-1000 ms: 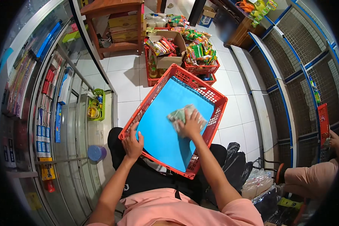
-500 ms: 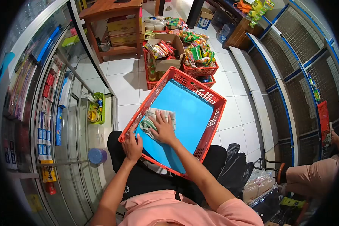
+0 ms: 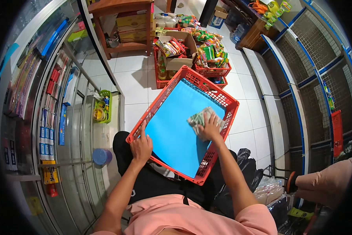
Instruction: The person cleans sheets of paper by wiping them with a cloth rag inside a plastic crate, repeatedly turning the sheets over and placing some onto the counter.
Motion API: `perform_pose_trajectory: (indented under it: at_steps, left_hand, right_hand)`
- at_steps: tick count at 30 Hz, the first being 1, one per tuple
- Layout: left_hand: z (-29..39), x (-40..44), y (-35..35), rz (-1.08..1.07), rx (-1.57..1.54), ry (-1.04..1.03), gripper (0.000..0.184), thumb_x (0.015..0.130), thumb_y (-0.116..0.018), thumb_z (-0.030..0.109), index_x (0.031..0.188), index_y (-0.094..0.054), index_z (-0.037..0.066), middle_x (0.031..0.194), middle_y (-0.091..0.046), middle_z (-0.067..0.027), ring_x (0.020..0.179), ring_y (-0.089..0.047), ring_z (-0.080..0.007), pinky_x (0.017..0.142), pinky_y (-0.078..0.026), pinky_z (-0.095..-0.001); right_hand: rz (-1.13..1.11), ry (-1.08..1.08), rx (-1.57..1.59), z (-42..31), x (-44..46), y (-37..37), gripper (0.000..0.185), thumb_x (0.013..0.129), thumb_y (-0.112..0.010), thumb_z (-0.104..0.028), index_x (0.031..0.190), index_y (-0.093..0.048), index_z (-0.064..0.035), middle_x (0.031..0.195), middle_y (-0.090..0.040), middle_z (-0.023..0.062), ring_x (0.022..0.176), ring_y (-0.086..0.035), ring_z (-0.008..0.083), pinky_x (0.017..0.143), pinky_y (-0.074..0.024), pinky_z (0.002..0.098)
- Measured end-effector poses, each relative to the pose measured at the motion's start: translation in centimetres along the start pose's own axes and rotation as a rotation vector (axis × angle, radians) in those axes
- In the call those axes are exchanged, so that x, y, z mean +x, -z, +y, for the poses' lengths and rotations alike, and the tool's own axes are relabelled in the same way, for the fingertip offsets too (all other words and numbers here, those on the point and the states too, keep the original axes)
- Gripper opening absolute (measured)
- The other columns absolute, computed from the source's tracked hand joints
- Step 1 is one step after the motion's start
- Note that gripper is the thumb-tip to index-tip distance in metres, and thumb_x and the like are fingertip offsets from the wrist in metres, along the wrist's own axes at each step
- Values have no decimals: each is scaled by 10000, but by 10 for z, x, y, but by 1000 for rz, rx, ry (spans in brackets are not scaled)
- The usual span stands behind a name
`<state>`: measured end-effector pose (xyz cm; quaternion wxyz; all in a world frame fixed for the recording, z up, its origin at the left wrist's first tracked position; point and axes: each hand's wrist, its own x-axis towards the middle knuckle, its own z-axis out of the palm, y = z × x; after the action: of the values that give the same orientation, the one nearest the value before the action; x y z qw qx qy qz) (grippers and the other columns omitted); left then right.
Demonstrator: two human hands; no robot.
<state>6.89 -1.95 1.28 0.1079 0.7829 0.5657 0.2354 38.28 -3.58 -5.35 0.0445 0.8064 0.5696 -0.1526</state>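
Note:
A red plastic basket rests tilted across my lap, with a smooth blue sheet lining its bottom. My right hand presses a crumpled checked cloth onto the right part of the sheet; the palm side is hidden. At the basket's near-left rim is my left hand, its index finger stretched along the inner side and its other fingers partly hidden against the rim.
Ahead on the tiled floor stand red baskets of packaged goods and an open cardboard box. A glass display case lines the left, metal shelving the right. Black plastic bags and another person's leg are at right.
My right hand has slid the cloth from the left part of the blue sheet across to the right side. My left hand stays at the rim, its index finger now more extended.

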Motion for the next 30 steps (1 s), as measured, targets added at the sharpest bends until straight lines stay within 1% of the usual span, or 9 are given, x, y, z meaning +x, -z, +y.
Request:
perform_pose_trajectory:
  at_steps: [7, 11, 14, 17, 19, 24, 27, 29, 30]
  left_hand:
    - [-7, 1, -2, 110, -68, -59, 541, 775, -439, 26, 1296, -299, 59, 679, -605, -181, 391, -491, -301, 387, -346, -390]
    - [-7, 0, -10, 180, -78, -118, 534, 782, -430, 26, 1299, -299, 59, 654, -599, -181, 388, -486, -305, 391, -343, -389]
    - [-10, -2, -9, 172, -49, -121, 526, 789, -422, 31, 1300, -299, 60, 641, -596, -180, 392, -487, -309, 393, -343, -390]
    - [-8, -2, -8, 174, -55, -98, 522, 796, -414, 36, 1303, -293, 57, 633, -594, -179, 401, -494, -313, 394, -344, -391]
    - [-6, -1, -7, 178, -75, -75, 520, 800, -408, 39, 1306, -286, 55, 628, -593, -177, 410, -500, -316, 395, -345, -392]
    - [-4, -3, -6, 113, 6, -12, 517, 814, -413, 55, 1311, -270, 48, 662, -604, -178, 435, -521, -314, 394, -351, -388]
    - [-3, 0, -3, 121, 5, -30, 523, 818, -427, 76, 1313, -261, 45, 674, -609, -175, 439, -529, -313, 393, -358, -382]
    - [-3, 0, -3, 128, 3, -44, 532, 822, -441, 98, 1316, -253, 42, 686, -614, -171, 443, -537, -311, 392, -365, -376]
    - [-4, -1, -3, 123, 1, -40, 532, 822, -441, 98, 1316, -253, 42, 686, -614, -171, 443, -537, -311, 392, -365, -376]
  right_hand:
    - [-106, 249, -127, -90, -105, -19, 723, 826, -418, -456, 1387, -82, -151, 1402, -22, 257, 1268, -74, 477, 934, -187, 636]
    - [-56, 635, 84, -127, -95, -13, 666, 820, -461, -400, 1374, -167, -175, 1411, -104, 212, 1286, -110, 423, 968, -175, 597]
    - [102, 713, 163, -131, -41, -27, 618, 807, -480, -370, 1343, -262, -155, 1401, -161, 200, 1287, -137, 403, 976, -147, 595]
    - [232, 614, 129, -127, 7, -19, 594, 788, -498, -356, 1320, -318, -160, 1396, -181, 199, 1283, -158, 398, 978, -140, 591]
    - [357, 296, 106, -127, 26, -14, 595, 790, -496, -310, 1335, -296, -184, 1409, -179, 161, 1280, -187, 382, 974, -166, 579]
    - [324, 334, 29, -151, 21, -16, 590, 789, -492, -321, 1331, -304, -183, 1407, -188, 157, 1278, -186, 386, 977, -157, 583]
    - [270, 490, 85, -168, -16, -23, 578, 808, -466, -310, 1333, -296, -138, 1408, -181, 160, 1284, -179, 372, 996, -137, 568]
    - [243, 652, 350, -171, -38, -32, 575, 815, -454, -298, 1323, -294, -81, 1391, -224, 161, 1285, -194, 348, 1001, -128, 562]
    - [134, 672, 448, -170, -49, -31, 576, 824, -444, -299, 1327, -280, -70, 1391, -228, 153, 1290, -192, 326, 1012, -122, 545]
